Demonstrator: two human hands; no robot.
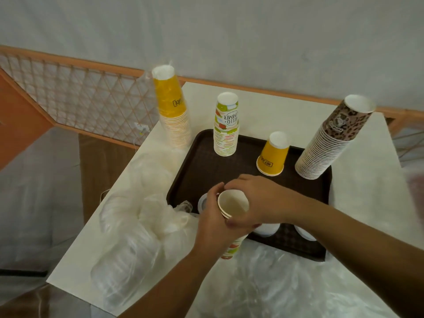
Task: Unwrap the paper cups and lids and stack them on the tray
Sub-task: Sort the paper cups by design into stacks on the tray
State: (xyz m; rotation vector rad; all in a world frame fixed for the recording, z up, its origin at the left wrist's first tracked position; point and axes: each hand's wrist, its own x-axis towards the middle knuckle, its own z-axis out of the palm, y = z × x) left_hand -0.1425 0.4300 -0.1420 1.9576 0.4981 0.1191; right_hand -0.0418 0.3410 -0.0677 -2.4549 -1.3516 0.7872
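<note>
Head view, lower centre of the frame: left hand (214, 222) wrapped round a short nested batch of fruit-print cups (231, 208), mouths up toward the camera, fingers curled about the sides; right hand (253, 198) curved over the far side of the same batch, fingertips at the rim (seemingly picking at the topmost cup, though hard to tell). Held just above the near left corner of the brown tray (305, 250). On the tray, upside down: a fruit-print stack (226, 129) at upper centre, a short yellow stack (271, 157) right of it, a tall leaning leopard-print stack (332, 138) at the right. Off the tray, upper left: a yellow stack in its clear sleeve (172, 106), not yet unwrapped. White lids (266, 228) on the tray's near edge, partly hidden under the right forearm. Crumpled clear wrapping (142, 228) heaped at lower left and along the bottom. Risks from here: squeezing thin paper walls out of round; one nested cup slipping free when separated; the right forearm sweeping the lids, or a sleeve of wrapping dragging them off; worst, a nudge to the leaning leopard-print stack toppling it.
</note>
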